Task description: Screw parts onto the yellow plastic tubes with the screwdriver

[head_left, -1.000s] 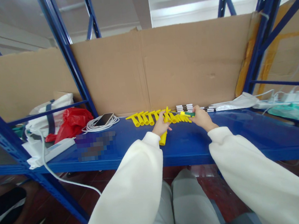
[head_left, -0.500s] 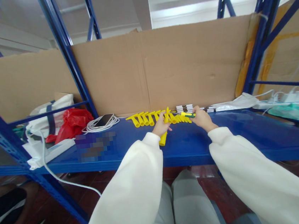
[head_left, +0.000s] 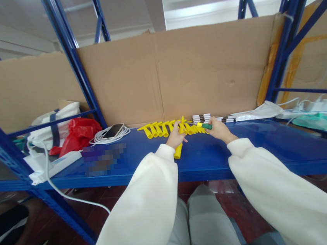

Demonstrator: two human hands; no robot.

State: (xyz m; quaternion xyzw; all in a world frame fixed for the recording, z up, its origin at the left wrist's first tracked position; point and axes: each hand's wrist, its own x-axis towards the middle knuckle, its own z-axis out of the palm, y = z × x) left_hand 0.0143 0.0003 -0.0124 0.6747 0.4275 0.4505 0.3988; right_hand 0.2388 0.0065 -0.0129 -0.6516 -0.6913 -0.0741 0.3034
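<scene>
My left hand (head_left: pixel 175 136) is closed round a long yellow plastic tube (head_left: pixel 179 149) that stands tilted on the blue shelf (head_left: pixel 208 156). My right hand (head_left: pixel 219 129) pinches a small green and yellow piece (head_left: pixel 204 125) beside the tube's upper end. Several more yellow tubes (head_left: pixel 158 128) lie in a row on the shelf just behind and left of my hands. A small stack of black and white pieces (head_left: pixel 201 117) sits behind my right hand.
A phone on a coiled white cable (head_left: pixel 111 133) and a red bag (head_left: pixel 78 134) lie at left. White cloth and chargers (head_left: pixel 302 108) lie at right. A cardboard sheet (head_left: pixel 175 70) backs the shelf. Blue uprights (head_left: pixel 75 57) frame it.
My right hand has shifted the green and yellow piece slightly left, toward the tube. My left hand holds the tube in the same place.
</scene>
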